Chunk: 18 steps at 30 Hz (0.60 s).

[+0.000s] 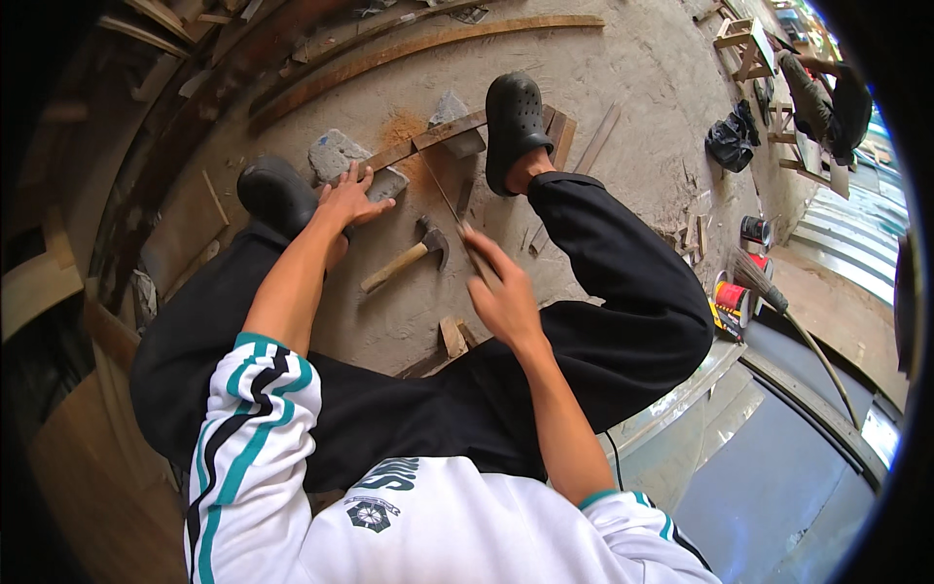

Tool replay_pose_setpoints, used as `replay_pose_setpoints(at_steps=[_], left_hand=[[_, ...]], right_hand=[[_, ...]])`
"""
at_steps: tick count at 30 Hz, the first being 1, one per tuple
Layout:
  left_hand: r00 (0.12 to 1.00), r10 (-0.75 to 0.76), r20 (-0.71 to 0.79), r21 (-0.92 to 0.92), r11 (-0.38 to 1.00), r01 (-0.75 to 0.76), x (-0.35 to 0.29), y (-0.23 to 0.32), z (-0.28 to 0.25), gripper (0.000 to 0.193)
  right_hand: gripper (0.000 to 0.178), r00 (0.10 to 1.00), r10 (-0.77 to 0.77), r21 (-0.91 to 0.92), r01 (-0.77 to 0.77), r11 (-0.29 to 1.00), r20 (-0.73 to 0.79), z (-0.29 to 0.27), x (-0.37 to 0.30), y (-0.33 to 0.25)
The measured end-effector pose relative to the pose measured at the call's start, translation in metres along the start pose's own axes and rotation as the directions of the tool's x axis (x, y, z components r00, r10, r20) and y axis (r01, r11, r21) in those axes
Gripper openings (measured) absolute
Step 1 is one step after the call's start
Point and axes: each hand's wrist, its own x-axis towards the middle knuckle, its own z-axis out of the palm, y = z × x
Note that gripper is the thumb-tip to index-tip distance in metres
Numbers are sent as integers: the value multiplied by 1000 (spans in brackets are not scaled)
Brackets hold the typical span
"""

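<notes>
A long wooden strip (394, 156) lies slantwise over grey concrete blocks, between my two black clogs. My left hand (348, 202) bears down on its left part, fingers over the wood and thumb out on the near side. Closed round the handle of a handsaw (444, 188), my right hand (503, 300) is nearer to me. The narrow blade reaches up to the strip, its far end at the wood's edge. Orange sawdust (404, 127) is scattered just beyond. Between my hands a claw hammer (401, 263) with a wooden handle rests on the floor.
My right clog (516, 131) is at the strip's right end; my left clog (277, 195) is beside the blocks. Long boards (428, 54) lie at the back. To the right are a black bag (732, 136), paint cans (732, 297), a broom (769, 287) and another person (812, 102).
</notes>
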Motion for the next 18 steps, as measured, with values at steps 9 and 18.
replay_pose_setpoints(at_steps=[9,18], left_hand=[[1000,-15,23,36,999,14,5,7,-2,100],[1000,14,1,27,1000,-14,6,10,-5,102]], right_hand=[[51,998,-12,-21,10,1000,-57,24,53,26],[53,996,-35,4,35,999,-79,-4,0,8]])
